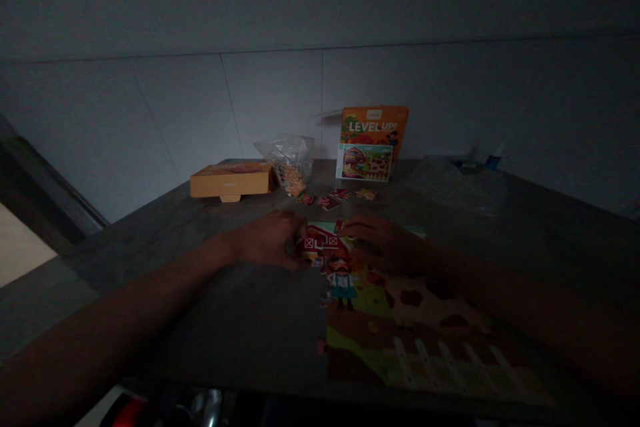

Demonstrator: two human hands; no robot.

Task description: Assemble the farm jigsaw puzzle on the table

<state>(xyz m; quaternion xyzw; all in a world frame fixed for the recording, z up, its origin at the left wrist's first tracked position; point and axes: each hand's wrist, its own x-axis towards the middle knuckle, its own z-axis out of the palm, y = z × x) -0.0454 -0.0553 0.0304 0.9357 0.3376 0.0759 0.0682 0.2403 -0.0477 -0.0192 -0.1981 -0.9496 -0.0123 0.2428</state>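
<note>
A jigsaw puzzle [425,313] of a farm scene lies partly assembled on the table, with a cow, a white fence and a farmer figure. At its upper left, a puzzle piece [313,243] with part of a red barn is pinched at its left edge by my left hand [275,239], fingers curled. My right hand [383,240] rests over the upper part of the puzzle, fingers stretched out toward the barn, covering some of the picture. Beyond both hands, loose puzzle pieces [329,203] are scattered on the tabletop.
Behind the loose pieces stand an orange box [375,121] and a reference picture card [365,163]. A clear plastic bag [290,160] with pieces sits beside an orange box lid [230,180]. Crumpled clear plastic [457,187] lies at right. The grey table [225,333] meets a wall.
</note>
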